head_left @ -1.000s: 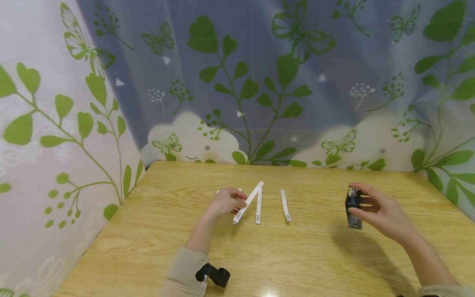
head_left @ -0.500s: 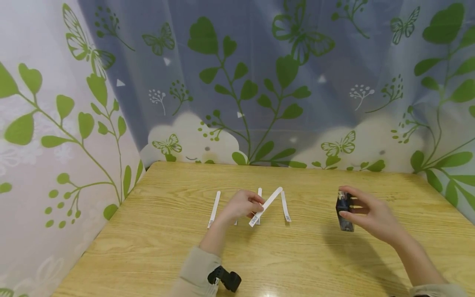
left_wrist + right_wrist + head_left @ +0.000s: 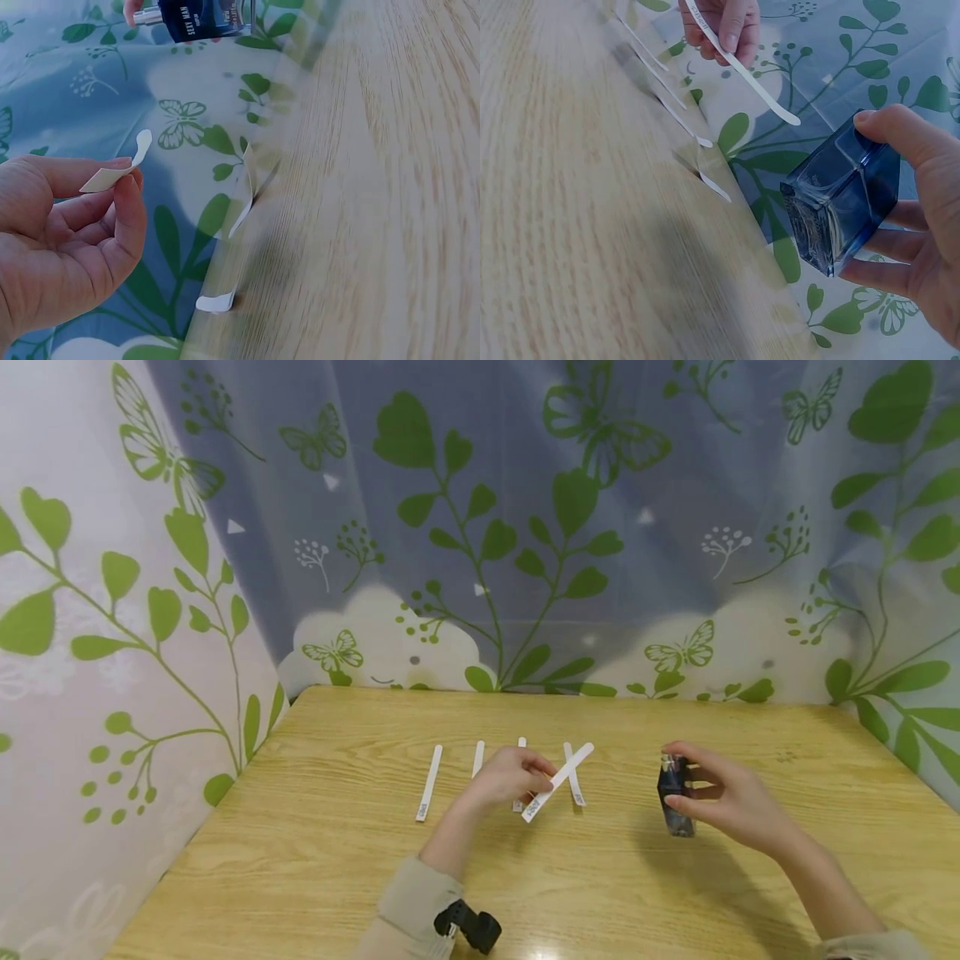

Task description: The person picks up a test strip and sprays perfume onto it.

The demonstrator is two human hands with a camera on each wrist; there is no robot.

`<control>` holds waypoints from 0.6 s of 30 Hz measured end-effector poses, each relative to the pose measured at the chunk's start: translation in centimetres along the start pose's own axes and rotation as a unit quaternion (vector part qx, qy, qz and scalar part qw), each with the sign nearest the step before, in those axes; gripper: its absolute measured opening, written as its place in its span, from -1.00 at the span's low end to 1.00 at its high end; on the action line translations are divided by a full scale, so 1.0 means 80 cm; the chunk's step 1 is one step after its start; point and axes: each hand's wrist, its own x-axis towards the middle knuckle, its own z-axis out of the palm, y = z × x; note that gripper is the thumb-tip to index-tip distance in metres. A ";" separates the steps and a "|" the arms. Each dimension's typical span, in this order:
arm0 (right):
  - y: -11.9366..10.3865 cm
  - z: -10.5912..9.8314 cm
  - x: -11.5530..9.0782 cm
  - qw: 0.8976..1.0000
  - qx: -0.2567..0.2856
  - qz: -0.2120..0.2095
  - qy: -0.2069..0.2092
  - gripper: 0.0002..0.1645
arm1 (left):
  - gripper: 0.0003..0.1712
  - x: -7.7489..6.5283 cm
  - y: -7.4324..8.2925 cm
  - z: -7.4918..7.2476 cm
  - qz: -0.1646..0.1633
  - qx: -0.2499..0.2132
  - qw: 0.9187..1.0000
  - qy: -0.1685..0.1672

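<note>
My left hand (image 3: pixel 504 778) pinches a white paper perfume test strip (image 3: pixel 564 775) between thumb and fingers, above the table. In the left wrist view the strip (image 3: pixel 112 177) bends upward at its rounded tip. My right hand (image 3: pixel 738 803) grips a dark blue glass perfume bottle (image 3: pixel 672 795), thumb on one side and fingers on the other. In the right wrist view the bottle (image 3: pixel 840 196) is tilted, its thick glass base showing. A gap separates bottle and strip. Lettering on the bottle (image 3: pixel 206 19) shows in the left wrist view.
Several more test strips lie in a row on the wooden table (image 3: pixel 360 877), including one at the left (image 3: pixel 429 783) and one at the right (image 3: pixel 576 783). My left hand partly covers the middle ones. A leaf-patterned curtain (image 3: pixel 517 560) hangs behind the table.
My left hand has moved right with the strip, uncovering the leftmost strips on the table. My right hand has brought the bottle left and slightly nearer, narrowing the gap between them.
</note>
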 end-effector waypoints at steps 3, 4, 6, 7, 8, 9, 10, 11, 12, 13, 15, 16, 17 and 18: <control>-0.002 0.003 0.000 1.000 0.009 0.006 -0.007 -0.33 | -0.80 0.000 0.002 0.002 0.000 -0.001 1.000 -0.003; -0.003 0.005 0.000 1.000 0.011 0.006 -0.009 -0.33 | -0.80 0.000 0.003 0.002 -0.001 -0.001 1.000 -0.004; -0.005 0.007 0.000 1.000 0.013 0.007 -0.011 -0.33 | -0.80 0.000 0.004 0.004 -0.004 0.001 1.000 -0.007; -0.005 0.008 0.000 1.000 0.013 0.006 -0.013 -0.33 | -0.79 0.000 0.005 0.004 -0.004 0.002 1.000 -0.008; -0.006 0.009 0.000 1.000 0.013 0.006 -0.015 -0.33 | -0.80 0.000 0.006 0.005 -0.006 0.003 1.000 -0.010; -0.007 0.010 0.000 1.000 0.014 0.004 -0.017 -0.34 | -0.79 0.000 0.007 0.006 -0.006 0.002 1.000 -0.010; -0.008 0.011 0.000 1.000 0.013 0.002 -0.020 -0.34 | -0.79 0.000 0.008 0.007 -0.005 0.001 1.000 -0.011; -0.008 0.011 0.001 1.000 0.013 0.001 -0.021 -0.34 | -0.79 0.000 0.009 0.007 -0.005 0.001 1.000 -0.012; -0.008 0.012 0.001 1.000 0.011 -0.001 -0.022 -0.34 | -0.79 0.000 0.010 0.008 -0.005 0.001 1.000 -0.013; -0.008 0.013 0.001 1.000 0.009 -0.002 -0.022 -0.34 | -0.79 0.001 0.010 0.010 -0.005 -0.002 1.000 -0.014; -0.008 0.014 0.002 1.000 0.003 -0.004 -0.021 -0.34 | -0.80 0.002 0.011 0.012 -0.006 -0.005 1.000 -0.018; -0.008 0.015 0.002 1.000 -0.001 -0.004 -0.020 -0.34 | -0.80 0.002 0.012 0.013 -0.008 -0.006 1.000 -0.020; -0.008 0.015 0.002 1.000 -0.003 -0.004 -0.018 -0.34 | -0.81 0.003 0.011 0.015 -0.009 -0.007 1.000 -0.023; -0.008 0.016 0.002 1.000 -0.006 -0.003 -0.017 -0.34 | -0.81 0.003 0.012 0.016 -0.011 -0.009 1.000 -0.024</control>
